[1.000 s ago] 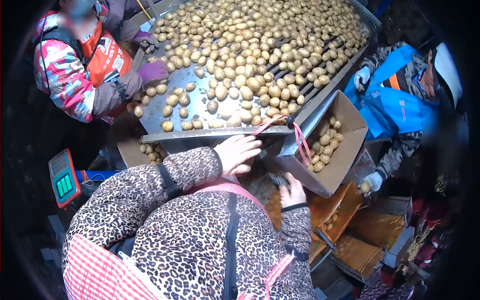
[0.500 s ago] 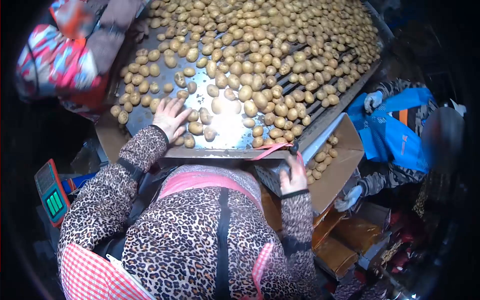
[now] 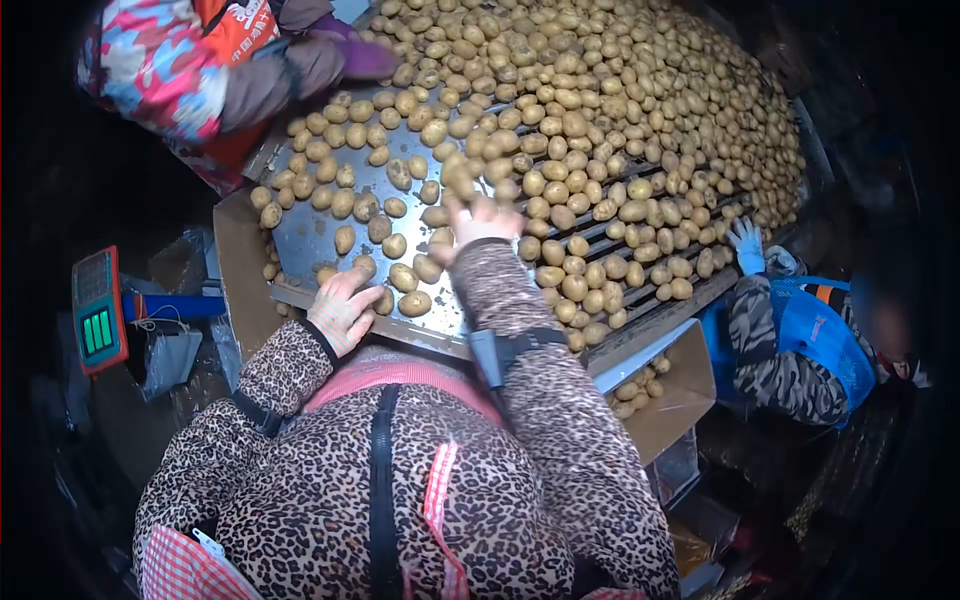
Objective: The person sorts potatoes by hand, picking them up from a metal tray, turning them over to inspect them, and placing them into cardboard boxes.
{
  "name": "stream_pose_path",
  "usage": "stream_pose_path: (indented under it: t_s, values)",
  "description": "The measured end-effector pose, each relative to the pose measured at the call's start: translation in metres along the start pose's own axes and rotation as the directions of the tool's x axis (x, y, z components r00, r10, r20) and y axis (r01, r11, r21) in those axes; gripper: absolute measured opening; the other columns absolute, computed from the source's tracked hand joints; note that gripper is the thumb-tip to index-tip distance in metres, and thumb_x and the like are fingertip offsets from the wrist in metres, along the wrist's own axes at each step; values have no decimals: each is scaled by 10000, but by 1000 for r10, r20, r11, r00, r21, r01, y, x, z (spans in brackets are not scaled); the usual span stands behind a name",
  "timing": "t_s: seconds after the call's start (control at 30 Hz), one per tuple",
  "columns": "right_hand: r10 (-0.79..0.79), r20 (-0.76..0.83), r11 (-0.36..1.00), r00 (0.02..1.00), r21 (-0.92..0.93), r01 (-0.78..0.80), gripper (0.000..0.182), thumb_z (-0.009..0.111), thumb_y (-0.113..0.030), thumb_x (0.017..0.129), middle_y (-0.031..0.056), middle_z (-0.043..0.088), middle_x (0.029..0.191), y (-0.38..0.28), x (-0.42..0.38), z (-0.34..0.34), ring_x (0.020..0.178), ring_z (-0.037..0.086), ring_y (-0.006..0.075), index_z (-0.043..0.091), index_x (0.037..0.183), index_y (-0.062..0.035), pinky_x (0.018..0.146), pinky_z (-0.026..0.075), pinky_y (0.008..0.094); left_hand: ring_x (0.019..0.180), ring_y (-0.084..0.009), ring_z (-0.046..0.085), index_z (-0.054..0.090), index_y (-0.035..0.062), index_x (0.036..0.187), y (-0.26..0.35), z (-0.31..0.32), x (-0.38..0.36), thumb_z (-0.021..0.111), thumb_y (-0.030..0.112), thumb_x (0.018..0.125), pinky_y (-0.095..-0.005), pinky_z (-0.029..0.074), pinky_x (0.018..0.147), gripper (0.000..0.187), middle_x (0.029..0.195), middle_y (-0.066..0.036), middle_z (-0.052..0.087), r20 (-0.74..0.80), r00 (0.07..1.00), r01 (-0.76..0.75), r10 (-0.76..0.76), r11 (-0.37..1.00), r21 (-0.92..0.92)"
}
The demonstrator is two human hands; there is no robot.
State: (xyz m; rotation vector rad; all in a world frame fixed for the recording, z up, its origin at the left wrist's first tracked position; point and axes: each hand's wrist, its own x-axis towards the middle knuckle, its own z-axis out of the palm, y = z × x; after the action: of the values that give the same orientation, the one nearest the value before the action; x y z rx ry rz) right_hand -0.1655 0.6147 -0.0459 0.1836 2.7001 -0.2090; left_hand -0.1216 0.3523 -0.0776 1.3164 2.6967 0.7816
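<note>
A dim room is surrounding a broad metal surface that is filling the upper middle of the frame. At the bottom, the person's patterned jacket is taking up the foreground. Just above it, left of centre, the left hand is resting palm down over the near rim, its fingers loosely spread beside a few potatoes. Near the centre, the right hand is lying farther in among potatoes; motion blur is hiding its fingertips, so whether it is gripping any cannot be told. The step in hand is seemingly the handling of loose potatoes by touch; a further move among them would be calling for light, spread fingers. Outside the surface, a cardboard box is holding potatoes at lower right, another box is standing at left, and a scale is showing beyond it. At right, a co-worker's pale glove is reaching the far-side potatoes; at upper left, another's purple glove is hovering by the densely spreading heap.
</note>
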Motion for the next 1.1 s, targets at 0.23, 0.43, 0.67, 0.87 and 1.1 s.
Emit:
stream_pose_path:
  t_s: [0.23, 0.43, 0.67, 0.87, 1.1]
  values:
    - [-513, -292, 762, 807, 279, 585, 593, 673, -383, 744, 219, 417, 1396, -1, -41, 63, 1223, 478, 382, 535, 1297, -218, 982, 416, 464, 1125, -377, 526, 573, 78, 1155, 36, 10, 35, 629, 77, 747, -472, 427, 960, 412, 1181, -168, 558, -109, 992, -65, 63, 998, -21]
    - [29, -219, 990, 975, 138, 2, 899, 761, -377, 630, 282, 422, 1342, 197, -117, 7, 1210, 464, 414, 391, 1397, -91, 1012, 418, 477, 1226, -378, 456, 511, 78, 1245, 90, 60, 115, 637, 271, 742, -520, 378, 997, 554, 1304, -163, 501, 212, 905, -370, 369, 928, -39]
    - [368, 59, 929, 928, -65, -364, 1208, 788, -615, 601, 249, 130, 1536, 196, -103, 40, 1411, 140, 456, 151, 1518, -153, 1136, 137, 586, 1306, -334, 403, 497, 183, 1309, 94, 112, 172, 669, 386, 721, -551, 289, 1067, 646, 1367, -144, 462, 178, 834, -533, 522, 846, 17]
    - [119, 171, 993, 978, 5, -121, 1078, 766, -568, 646, 201, 75, 1568, 110, -86, 38, 1422, 123, 435, 215, 1505, -222, 1095, 120, 656, 1292, -352, 413, 468, 128, 1339, 28, 51, 124, 641, 320, 763, -528, 276, 1084, 631, 1374, -175, 444, 251, 967, -132, 51, 939, 318]
    - [-453, -55, 823, 890, 359, 441, 656, 656, -403, 801, 207, 302, 1482, 74, -119, 73, 1275, 426, 407, 442, 1373, -161, 1076, 336, 512, 1290, -363, 404, 458, 82, 1348, 50, 26, 79, 616, 260, 766, -550, 301, 1059, 629, 1374, -196, 442, 170, 985, -50, -7, 942, 332]
